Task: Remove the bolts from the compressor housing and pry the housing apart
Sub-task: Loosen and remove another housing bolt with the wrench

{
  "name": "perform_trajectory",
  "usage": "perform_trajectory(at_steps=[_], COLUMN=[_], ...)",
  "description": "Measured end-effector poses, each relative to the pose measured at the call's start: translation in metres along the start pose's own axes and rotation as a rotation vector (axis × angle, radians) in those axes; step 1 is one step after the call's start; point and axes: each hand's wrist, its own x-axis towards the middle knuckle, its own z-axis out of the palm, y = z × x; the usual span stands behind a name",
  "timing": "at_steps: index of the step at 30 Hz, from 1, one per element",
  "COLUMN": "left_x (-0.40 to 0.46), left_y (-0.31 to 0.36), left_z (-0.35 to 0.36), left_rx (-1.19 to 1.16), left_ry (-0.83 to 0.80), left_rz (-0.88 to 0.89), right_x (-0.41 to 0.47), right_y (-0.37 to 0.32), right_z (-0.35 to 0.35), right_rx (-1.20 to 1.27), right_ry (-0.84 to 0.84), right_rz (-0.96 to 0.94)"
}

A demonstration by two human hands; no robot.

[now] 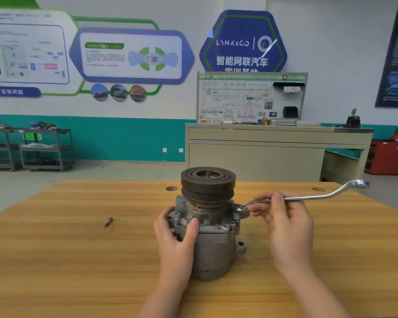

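One bolt (108, 221) already lay loose on the wooden bench (55, 249), well out to the left of the left hand (177, 235), so the unbolting looked begun but far from finished. The compressor housing (213, 239) stood upright between the two hands, its pulley (207, 184) on top; the left hand gripped its flange, thumb curled over the rim, while the right hand (283, 216) pinched the shank of an offset ring spanner (308, 197) seated on a bolt at the housing's right edge. Several bolt heads remained around the flange and the halves sat closed, so prying seemingly had yet to come.

The wrench (308, 196) end on the compressor (207, 226) bolt is too small to make out.
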Motion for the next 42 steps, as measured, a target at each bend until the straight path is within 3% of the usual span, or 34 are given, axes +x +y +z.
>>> perform_trajectory(at_steps=[11,16,18,21,23,27,29,32,36,42], left_x=[0.002,0.001,0.000,0.000,0.000,-0.001,-0.001,-0.001,0.000,0.001], left_y=[-0.005,-0.005,-0.005,-0.003,-0.003,-0.001,-0.002,-0.003,-0.006,-0.010], left_z=[0.000,0.000,0.000,0.000,-0.001,0.000,-0.001,-0.002,-0.003,-0.001], left_rx=[0.003,-0.006,-0.008,-0.010,-0.012,-0.018,-0.025,-0.024,-0.037,-0.020], left_ry=[0.017,0.008,0.001,-0.003,-0.003,-0.001,-0.008,-0.021,-0.049,-0.024], left_rz=[0.015,-0.006,-0.009,-0.016,-0.021,-0.020,-0.027,-0.018,-0.014,-0.018], right_x=[-0.028,-0.032,-0.029,-0.021,-0.008,0.031,0.042,0.043,0.022,-0.006], right_y=[0.010,0.019,0.020,0.017,0.017,0.011,0.005,-0.006,-0.009,-0.002], right_z=[0.014,0.031,0.033,0.035,0.029,0.014,0.008,0.001,-0.002,0.004], right_rx=[-0.635,-0.619,-0.435,0.060,0.234,0.370,0.451,0.487,0.156,-0.108], right_ry=[-0.020,-0.033,0.082,0.335,0.426,0.296,0.175,0.087,0.034,-0.033], right_rz=[-0.557,-0.695,-0.570,-0.157,0.113,0.627,0.703,0.502,0.132,-0.117])
